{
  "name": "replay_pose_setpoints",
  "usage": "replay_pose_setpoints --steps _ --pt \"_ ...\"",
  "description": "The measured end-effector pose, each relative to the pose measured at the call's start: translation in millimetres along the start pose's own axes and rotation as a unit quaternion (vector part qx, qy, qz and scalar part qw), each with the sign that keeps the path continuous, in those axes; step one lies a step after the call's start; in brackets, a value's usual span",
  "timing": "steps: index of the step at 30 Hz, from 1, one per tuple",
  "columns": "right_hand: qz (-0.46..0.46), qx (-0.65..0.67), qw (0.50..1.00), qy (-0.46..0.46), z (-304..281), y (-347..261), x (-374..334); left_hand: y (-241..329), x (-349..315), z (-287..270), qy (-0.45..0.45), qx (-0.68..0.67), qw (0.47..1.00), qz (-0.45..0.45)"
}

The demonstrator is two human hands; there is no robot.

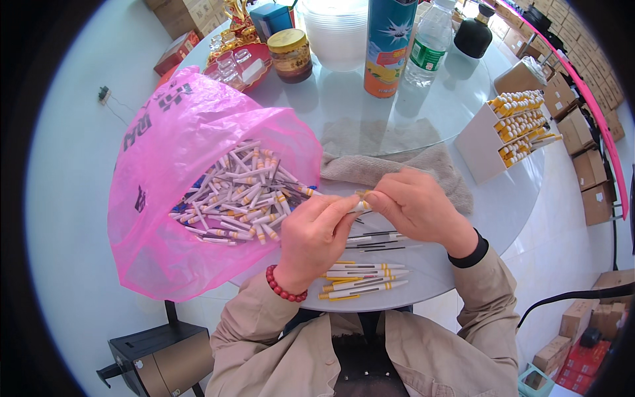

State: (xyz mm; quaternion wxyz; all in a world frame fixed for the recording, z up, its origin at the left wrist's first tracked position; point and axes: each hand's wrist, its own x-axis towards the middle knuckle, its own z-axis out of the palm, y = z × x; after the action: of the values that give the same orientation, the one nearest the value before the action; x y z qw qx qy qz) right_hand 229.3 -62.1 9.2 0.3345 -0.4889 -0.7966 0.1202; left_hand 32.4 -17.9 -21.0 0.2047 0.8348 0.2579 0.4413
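Note:
My left hand [312,233] is closed on a white pen barrel [360,206] with yellow at its end. Fingers of my right hand [418,206] pinch at that same end, where a small yellow piece [362,192] shows; its exact kind is partly hidden. Below my hands lie several white and yellow pens [365,286] side by side. Thin dark refills [374,246] rest just beyond them, under my right hand. To the left, a pink plastic bag [175,126] lies open around a heap of white pen barrels [241,195] with yellow bands.
A grey cloth [430,165] lies beyond my right hand. At right stands a white box [477,142] of yellow pens. Along the back are a jar [290,58], stacked plastic bowls [336,33], a spray can [387,49], a water bottle [426,46] and a dark bottle [473,36].

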Motion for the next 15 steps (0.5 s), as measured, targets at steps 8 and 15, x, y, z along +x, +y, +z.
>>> replay_pose_setpoints --steps 8,15 --pt "-0.02 0.006 1.0 0.014 -1.7 -0.2 1.0 2.2 1.2 -1.7 -0.001 -0.006 1.0 -0.008" --pt "-0.003 0.049 0.997 0.06 1.2 -2.6 2.2 0.0 -0.3 -0.7 0.004 0.005 1.0 -0.01"
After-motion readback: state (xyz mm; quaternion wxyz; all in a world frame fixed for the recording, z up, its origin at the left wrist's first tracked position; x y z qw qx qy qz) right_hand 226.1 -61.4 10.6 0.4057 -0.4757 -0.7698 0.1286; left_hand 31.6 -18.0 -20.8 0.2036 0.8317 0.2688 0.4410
